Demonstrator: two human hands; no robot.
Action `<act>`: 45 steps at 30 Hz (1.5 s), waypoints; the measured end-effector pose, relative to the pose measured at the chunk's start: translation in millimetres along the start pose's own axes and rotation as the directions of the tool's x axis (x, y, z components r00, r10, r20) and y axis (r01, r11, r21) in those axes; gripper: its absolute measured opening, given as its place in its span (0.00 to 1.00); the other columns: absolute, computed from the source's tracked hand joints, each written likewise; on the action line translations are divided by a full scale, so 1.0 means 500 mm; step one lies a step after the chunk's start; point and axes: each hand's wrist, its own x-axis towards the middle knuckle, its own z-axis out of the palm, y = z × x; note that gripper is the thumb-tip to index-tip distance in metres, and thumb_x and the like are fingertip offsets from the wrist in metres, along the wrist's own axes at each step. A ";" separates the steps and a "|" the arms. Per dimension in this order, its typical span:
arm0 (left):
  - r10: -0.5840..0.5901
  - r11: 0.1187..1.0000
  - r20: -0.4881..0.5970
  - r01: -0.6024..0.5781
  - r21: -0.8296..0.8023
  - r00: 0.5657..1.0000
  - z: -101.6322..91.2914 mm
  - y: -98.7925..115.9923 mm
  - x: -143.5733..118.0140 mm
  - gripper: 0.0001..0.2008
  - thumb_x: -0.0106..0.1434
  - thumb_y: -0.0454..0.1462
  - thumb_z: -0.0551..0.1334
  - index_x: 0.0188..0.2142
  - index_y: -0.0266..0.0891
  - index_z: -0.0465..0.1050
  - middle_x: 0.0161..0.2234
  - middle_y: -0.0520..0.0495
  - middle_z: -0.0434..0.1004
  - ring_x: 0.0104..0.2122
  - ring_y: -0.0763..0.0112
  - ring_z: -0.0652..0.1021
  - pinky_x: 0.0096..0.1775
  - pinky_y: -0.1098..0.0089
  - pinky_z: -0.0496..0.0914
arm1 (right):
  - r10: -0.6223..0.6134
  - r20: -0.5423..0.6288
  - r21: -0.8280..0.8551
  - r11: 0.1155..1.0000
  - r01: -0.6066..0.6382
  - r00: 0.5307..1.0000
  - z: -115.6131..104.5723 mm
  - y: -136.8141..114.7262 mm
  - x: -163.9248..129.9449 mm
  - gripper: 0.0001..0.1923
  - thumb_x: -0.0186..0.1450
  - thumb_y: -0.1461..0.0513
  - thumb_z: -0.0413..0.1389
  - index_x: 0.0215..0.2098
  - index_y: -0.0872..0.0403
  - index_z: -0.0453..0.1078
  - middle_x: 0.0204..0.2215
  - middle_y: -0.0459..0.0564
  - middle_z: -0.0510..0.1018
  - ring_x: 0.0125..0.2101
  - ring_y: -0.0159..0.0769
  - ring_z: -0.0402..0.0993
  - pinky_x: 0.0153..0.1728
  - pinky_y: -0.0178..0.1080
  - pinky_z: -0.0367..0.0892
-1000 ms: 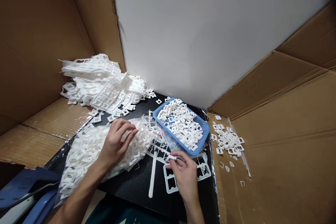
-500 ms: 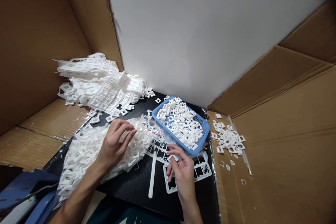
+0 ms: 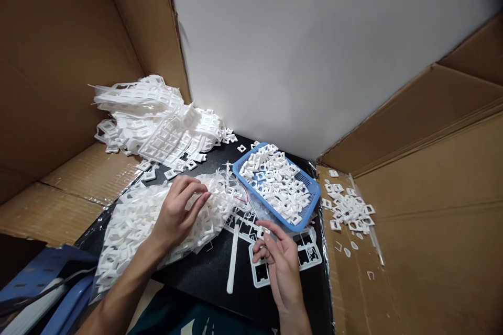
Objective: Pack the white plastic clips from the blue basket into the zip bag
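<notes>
My left hand [image 3: 179,212] hovers over a clear plastic bag [image 3: 131,230] full of small white plastic frames. Its thumb and forefinger pinch together, and whatever is between the tips is too small to make out. My right hand [image 3: 283,259] grips a small white square frame [image 3: 262,232] between thumb and fingers. Below that hand lies a larger white frame with several openings [image 3: 259,283]. A flat white stick [image 3: 232,261] rests on the black table between my hands.
A blue basket [image 3: 314,196] of loose white frames stands beyond my right hand. Stacked white sheets of frames [image 3: 157,125] fill the back left. More small frames [image 3: 349,209] lie on cardboard at the right. Cardboard walls [image 3: 440,178] and a white panel [image 3: 298,52] enclose the table.
The whole view has shifted slightly, with things appearing a little further right. In my right hand the white frame has turned and sits nearer the fingertips. My left hand keeps its pinch.
</notes>
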 end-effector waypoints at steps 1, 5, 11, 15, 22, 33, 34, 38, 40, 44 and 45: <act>-0.001 1.000 0.000 0.001 -0.001 1.000 0.000 0.000 0.000 0.05 0.75 0.29 0.62 0.44 0.40 0.71 0.40 0.46 0.72 0.42 0.62 0.73 0.45 0.61 0.69 | -0.001 0.007 0.040 0.999 0.001 1.000 -0.001 -0.005 -0.002 0.20 0.66 0.54 0.70 0.54 0.52 0.80 0.46 0.55 0.84 0.33 0.36 0.82 0.33 0.37 0.82; 0.001 1.000 -0.002 -0.001 -0.002 1.000 -0.001 0.000 0.000 0.05 0.75 0.29 0.62 0.44 0.40 0.71 0.40 0.46 0.72 0.42 0.62 0.73 0.45 0.61 0.68 | 0.006 0.063 0.115 0.993 -0.013 0.998 0.001 -0.019 -0.007 0.21 0.64 0.57 0.73 0.54 0.50 0.80 0.54 0.56 0.83 0.46 0.43 0.85 0.44 0.41 0.83; 0.000 1.000 0.000 0.000 0.002 1.000 -0.001 0.002 0.001 0.05 0.75 0.28 0.62 0.44 0.40 0.71 0.40 0.46 0.72 0.42 0.62 0.74 0.45 0.62 0.69 | -0.023 0.094 -0.003 1.000 0.023 0.995 0.014 -0.014 -0.006 0.22 0.61 0.57 0.75 0.53 0.51 0.82 0.57 0.58 0.81 0.50 0.52 0.85 0.45 0.47 0.85; 0.010 1.000 -0.003 -0.010 0.002 1.000 -0.002 0.002 0.001 0.05 0.74 0.28 0.63 0.44 0.39 0.71 0.40 0.46 0.72 0.42 0.63 0.73 0.45 0.62 0.69 | -0.023 0.081 -0.167 0.985 0.036 0.996 0.025 -0.016 -0.010 0.24 0.64 0.52 0.72 0.55 0.53 0.81 0.56 0.59 0.81 0.39 0.47 0.88 0.40 0.47 0.86; 0.098 0.995 -0.052 -0.097 0.011 0.994 0.003 -0.009 -0.006 0.07 0.73 0.27 0.65 0.46 0.40 0.73 0.41 0.47 0.66 0.39 0.67 0.71 0.41 0.66 0.69 | -0.172 0.110 -0.362 0.910 0.201 0.979 0.079 -0.078 0.049 0.23 0.74 0.46 0.59 0.58 0.51 0.76 0.48 0.55 0.84 0.28 0.35 0.81 0.21 0.35 0.71; 0.295 0.954 -0.025 -0.294 0.058 0.955 -0.035 0.015 0.024 0.13 0.69 0.25 0.68 0.48 0.43 0.76 0.40 0.49 0.64 0.38 0.68 0.68 0.41 0.66 0.67 | -0.393 0.571 -0.473 0.560 0.680 0.721 0.169 -0.163 0.118 0.24 0.82 0.48 0.45 0.49 0.48 0.82 0.46 0.48 0.86 0.50 0.42 0.79 0.56 0.51 0.67; 0.295 0.954 -0.019 -0.294 0.061 0.955 -0.039 0.016 0.026 0.13 0.69 0.25 0.69 0.47 0.43 0.76 0.40 0.50 0.65 0.38 0.68 0.68 0.41 0.66 0.67 | -0.414 0.514 -0.489 0.578 0.653 0.751 0.155 -0.164 0.121 0.25 0.82 0.48 0.45 0.46 0.49 0.82 0.44 0.49 0.86 0.49 0.42 0.79 0.55 0.51 0.68; 0.257 0.965 -0.002 -0.256 0.059 0.966 -0.050 0.007 0.014 0.11 0.70 0.26 0.68 0.46 0.42 0.76 0.40 0.49 0.65 0.38 0.68 0.70 0.41 0.66 0.68 | -0.415 0.306 -0.739 0.464 0.488 0.857 0.056 -0.186 0.154 0.19 0.81 0.51 0.49 0.48 0.50 0.80 0.48 0.53 0.85 0.50 0.46 0.79 0.54 0.52 0.72; 0.215 0.975 -0.019 -0.213 0.062 0.977 -0.052 0.000 0.000 0.09 0.72 0.27 0.66 0.46 0.41 0.75 0.40 0.48 0.65 0.39 0.67 0.71 0.41 0.66 0.70 | -0.410 0.300 -0.790 0.399 0.465 0.861 -0.007 -0.208 0.169 0.12 0.77 0.55 0.56 0.47 0.50 0.79 0.50 0.54 0.84 0.54 0.52 0.77 0.59 0.57 0.67; 0.114 0.992 -0.099 -0.108 0.061 0.989 -0.049 -0.012 -0.029 0.06 0.74 0.28 0.64 0.46 0.40 0.74 0.42 0.47 0.63 0.38 0.67 0.71 0.37 0.69 0.72 | -0.144 0.429 -0.865 0.220 0.451 0.892 -0.101 -0.239 0.173 0.16 0.76 0.56 0.54 0.58 0.49 0.76 0.61 0.54 0.78 0.62 0.50 0.73 0.64 0.54 0.65; 0.097 0.994 -0.115 -0.091 0.058 0.989 -0.047 -0.015 -0.033 0.06 0.74 0.29 0.64 0.46 0.40 0.74 0.42 0.47 0.63 0.38 0.67 0.71 0.37 0.69 0.72 | -0.063 0.436 -0.880 0.178 0.440 0.898 -0.112 -0.242 0.169 0.19 0.76 0.55 0.54 0.62 0.49 0.74 0.64 0.54 0.76 0.64 0.49 0.72 0.65 0.54 0.65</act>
